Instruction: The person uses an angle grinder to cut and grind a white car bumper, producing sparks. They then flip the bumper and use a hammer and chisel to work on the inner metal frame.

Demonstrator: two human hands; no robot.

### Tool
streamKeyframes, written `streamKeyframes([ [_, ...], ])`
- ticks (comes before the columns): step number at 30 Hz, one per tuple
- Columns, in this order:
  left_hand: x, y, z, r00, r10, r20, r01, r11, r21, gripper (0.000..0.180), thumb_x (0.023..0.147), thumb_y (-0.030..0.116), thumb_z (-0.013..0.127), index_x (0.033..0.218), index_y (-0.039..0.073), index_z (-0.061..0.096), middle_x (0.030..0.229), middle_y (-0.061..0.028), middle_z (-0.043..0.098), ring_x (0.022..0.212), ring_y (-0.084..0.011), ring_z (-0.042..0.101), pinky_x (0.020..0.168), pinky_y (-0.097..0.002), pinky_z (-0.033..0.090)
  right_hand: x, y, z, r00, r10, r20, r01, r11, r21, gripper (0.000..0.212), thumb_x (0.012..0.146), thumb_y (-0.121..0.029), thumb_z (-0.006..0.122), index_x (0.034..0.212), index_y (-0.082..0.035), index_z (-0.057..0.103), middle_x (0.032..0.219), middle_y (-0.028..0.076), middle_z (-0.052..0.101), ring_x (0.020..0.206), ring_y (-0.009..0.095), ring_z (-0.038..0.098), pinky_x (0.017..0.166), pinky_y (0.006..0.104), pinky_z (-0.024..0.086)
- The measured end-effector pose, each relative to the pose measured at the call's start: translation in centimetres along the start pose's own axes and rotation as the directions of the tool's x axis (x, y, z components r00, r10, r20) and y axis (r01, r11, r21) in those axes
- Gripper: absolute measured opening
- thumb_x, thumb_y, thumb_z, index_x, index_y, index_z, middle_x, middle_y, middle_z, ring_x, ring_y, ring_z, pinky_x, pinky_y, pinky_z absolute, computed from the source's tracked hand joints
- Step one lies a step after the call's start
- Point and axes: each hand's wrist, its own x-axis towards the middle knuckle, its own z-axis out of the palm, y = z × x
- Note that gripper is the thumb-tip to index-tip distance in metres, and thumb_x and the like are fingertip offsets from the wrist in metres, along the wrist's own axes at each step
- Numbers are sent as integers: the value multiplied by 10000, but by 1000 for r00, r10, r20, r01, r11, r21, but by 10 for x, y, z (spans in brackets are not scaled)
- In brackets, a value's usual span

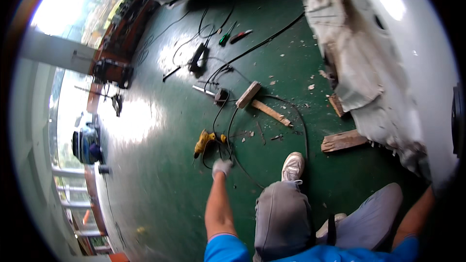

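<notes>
My left hand (222, 166), in a pale glove, reaches low over the green floor. A black cable (229, 151) runs right beside its fingers. The fingers are too small and blurred to show whether they grip it. Just ahead of that hand lies a yellow power drill (203, 142). My right forearm (414, 216) stretches to the right edge beside a white vehicle panel (412, 58), and the hand itself is out of sight. Crumpled, torn sheet metal (361, 68) hangs along the panel.
A wood block (248, 94), a splintered wood strip (272, 112) and a short plank (343, 140) lie ahead. Farther off are a black corded tool (196, 58), a green-handled screwdriver (224, 38) and loose cables. Chips litter the floor. A vacuum-like machine (86, 144) stands left.
</notes>
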Motion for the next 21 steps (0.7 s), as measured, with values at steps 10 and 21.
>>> streamKeyframes([
  [10,34,39,4,968,100,-228,-136,980,-147,373,914,350,603,1139,104,772,1157,-209,752,1112,-395,709,982,-474,552,58,58,152,950,196,243,-134,959,-250,324,967,-160,727,1221,33,676,1084,156,756,975,239,730,844,357,579],
  [21,302,198,-103,885,230,-404,-280,958,-67,571,755,372,819,1230,79,694,1290,-215,664,1214,-410,633,1010,-478,530,142,83,366,879,266,395,-124,928,-350,385,953,-180,743,1267,25,655,1138,158,740,1037,259,711,889,390,570],
])
